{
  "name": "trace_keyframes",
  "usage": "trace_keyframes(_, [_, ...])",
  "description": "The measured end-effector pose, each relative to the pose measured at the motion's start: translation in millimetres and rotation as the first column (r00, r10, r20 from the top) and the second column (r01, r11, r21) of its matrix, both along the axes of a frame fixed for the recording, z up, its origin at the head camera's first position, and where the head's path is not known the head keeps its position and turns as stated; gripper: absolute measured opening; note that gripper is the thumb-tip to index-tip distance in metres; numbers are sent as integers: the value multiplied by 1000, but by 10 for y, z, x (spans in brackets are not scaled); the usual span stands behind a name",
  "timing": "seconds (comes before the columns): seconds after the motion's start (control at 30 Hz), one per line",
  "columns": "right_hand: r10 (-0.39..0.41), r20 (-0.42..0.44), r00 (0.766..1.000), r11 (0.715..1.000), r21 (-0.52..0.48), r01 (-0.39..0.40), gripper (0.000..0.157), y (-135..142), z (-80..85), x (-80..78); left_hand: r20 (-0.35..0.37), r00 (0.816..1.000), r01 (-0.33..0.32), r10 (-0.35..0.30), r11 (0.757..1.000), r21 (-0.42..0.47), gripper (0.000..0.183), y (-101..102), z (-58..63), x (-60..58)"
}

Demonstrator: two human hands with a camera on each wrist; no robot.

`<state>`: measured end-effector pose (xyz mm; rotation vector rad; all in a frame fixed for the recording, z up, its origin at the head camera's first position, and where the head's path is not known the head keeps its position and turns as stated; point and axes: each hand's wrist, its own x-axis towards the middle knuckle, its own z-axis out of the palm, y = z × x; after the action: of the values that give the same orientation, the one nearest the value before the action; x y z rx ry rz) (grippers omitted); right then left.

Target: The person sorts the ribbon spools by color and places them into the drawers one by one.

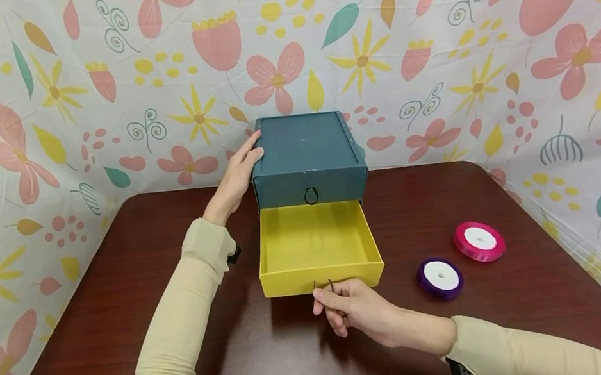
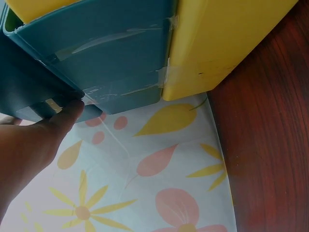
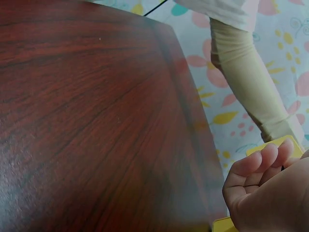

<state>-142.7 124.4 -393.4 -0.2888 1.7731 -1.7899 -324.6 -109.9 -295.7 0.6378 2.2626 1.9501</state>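
A dark blue two-tier drawer box (image 1: 305,148) stands at the back of the table. From its lower tier a yellow drawer (image 1: 317,240) is pulled well out toward me, its bare floor showing. My right hand (image 1: 362,308) pinches the thin black loop at the middle of the drawer's front. My left hand (image 1: 237,174) rests against the upper left side of the box, fingers extended along its edge. In the left wrist view, its thumb lies on the blue side (image 2: 111,58), close to clear tape. The upper tier's black loop (image 1: 310,196) hangs on its closed front.
To the right on the dark wooden table (image 1: 234,366) lie a purple ribbon spool (image 1: 441,276) and, farther right, a pink ribbon spool (image 1: 480,241). A flower-patterned cloth (image 1: 132,76) hangs behind the table and along both sides.
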Motion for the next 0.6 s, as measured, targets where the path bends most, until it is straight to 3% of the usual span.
trace_keyframes(0.27, [14,15,1000,1000,-5,-14,32,12,-44,82,-38,999,-32,31,999,-25,55,-2,-164,-141])
trace_keyframes(0.47, [49,13,999,999,16,-49,35,29,-63,93,-27,999,-32,31,999,-16,55,0,-114,-108])
trace_keyframes(0.6, [150,-41,988,985,95,-146,40,97,24,139,-10,1000,-17,17,1000,-13,56,8,-27,-15])
